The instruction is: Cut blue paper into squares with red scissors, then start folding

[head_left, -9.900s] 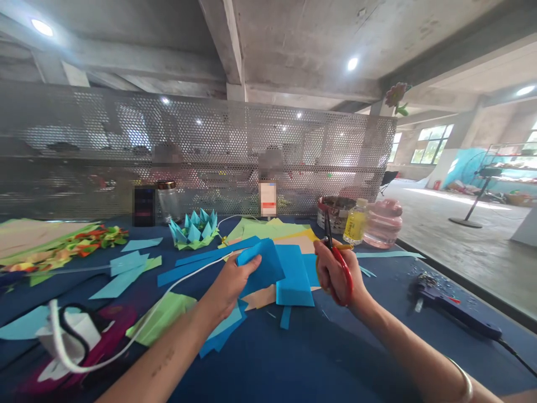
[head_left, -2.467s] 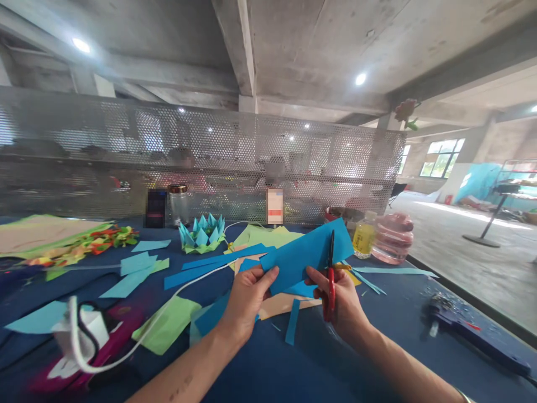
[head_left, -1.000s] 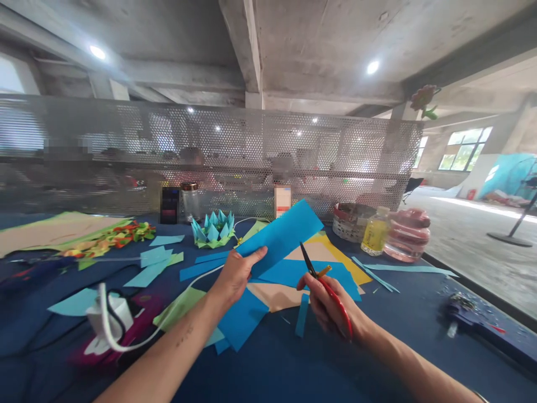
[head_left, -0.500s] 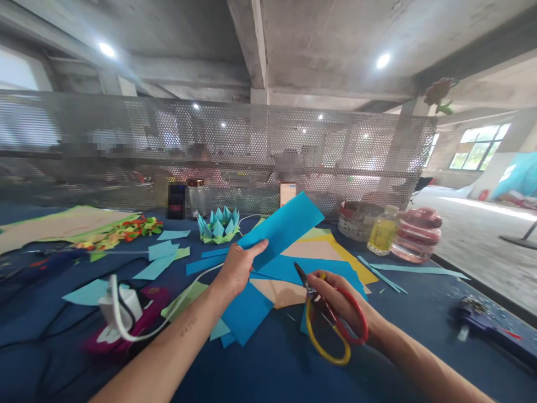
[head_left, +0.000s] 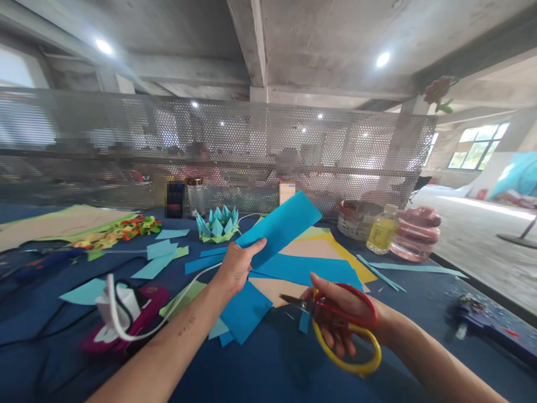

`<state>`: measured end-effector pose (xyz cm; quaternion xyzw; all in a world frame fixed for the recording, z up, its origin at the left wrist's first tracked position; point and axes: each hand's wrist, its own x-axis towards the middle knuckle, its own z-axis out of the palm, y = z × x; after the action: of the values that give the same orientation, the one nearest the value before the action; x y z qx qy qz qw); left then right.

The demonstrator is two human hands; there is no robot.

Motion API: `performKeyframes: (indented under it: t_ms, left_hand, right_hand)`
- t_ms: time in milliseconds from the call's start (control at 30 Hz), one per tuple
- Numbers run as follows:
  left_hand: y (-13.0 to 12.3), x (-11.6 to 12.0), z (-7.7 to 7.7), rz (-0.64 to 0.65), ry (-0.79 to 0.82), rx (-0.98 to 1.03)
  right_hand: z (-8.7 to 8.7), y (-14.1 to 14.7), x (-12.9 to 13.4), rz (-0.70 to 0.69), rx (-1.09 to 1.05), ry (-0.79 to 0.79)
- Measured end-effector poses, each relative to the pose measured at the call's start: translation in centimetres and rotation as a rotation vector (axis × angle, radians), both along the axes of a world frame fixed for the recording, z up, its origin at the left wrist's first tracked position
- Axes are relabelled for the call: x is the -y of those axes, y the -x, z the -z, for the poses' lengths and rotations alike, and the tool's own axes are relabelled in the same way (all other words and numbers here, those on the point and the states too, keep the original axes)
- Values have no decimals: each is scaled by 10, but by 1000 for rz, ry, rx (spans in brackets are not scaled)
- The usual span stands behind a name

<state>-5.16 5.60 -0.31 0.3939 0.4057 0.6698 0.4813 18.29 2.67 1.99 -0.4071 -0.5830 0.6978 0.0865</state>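
Note:
My left hand (head_left: 241, 264) pinches a blue paper strip (head_left: 289, 224) by its lower left end and holds it tilted above the table. In my right hand (head_left: 339, 313) is a pair of scissors (head_left: 361, 366) with one red and one yellow handle; the blades point left, apart from the strip. Beneath the hands lie more blue paper sheets (head_left: 246, 314) and beige and yellow sheets (head_left: 335, 254). A small blue offcut (head_left: 304, 322) rests below the scissor blades. Behind my left hand stands a folded blue-and-green paper crown shape (head_left: 217, 225).
Left are a purple power strip (head_left: 146, 308) with a white plug (head_left: 117, 305), cables, and light blue paper pieces (head_left: 161, 257). Right are a yellow-labelled bottle (head_left: 381, 230), a pink jug (head_left: 416, 235), a basket (head_left: 358, 221) and a glue gun (head_left: 482, 324). A perforated screen (head_left: 293, 134) spans the back.
My right hand has turned the scissors so that the blades swing from pointing up-left to pointing left, and has shifted slightly right. My left hand keeps the blue strip nearly still.

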Motion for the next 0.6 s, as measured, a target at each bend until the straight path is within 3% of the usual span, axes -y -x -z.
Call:
performKeyframes:
  t_ms: [100,267,500,600]
  left_hand:
    - [-4,5,-5,-47,35,-25]
    - [-12,11,-8,-127,142,-130]
    - [-11,8,-4,-146,166,-144]
    - [-9,7,-3,-142,159,-133]
  right_hand:
    - [-3,1,5,23,-146,-91]
    - [-1,1,5,136,-214,-230]
    - [6,2,6,23,-201,-300]
    - [5,5,7,75,-180,-319]
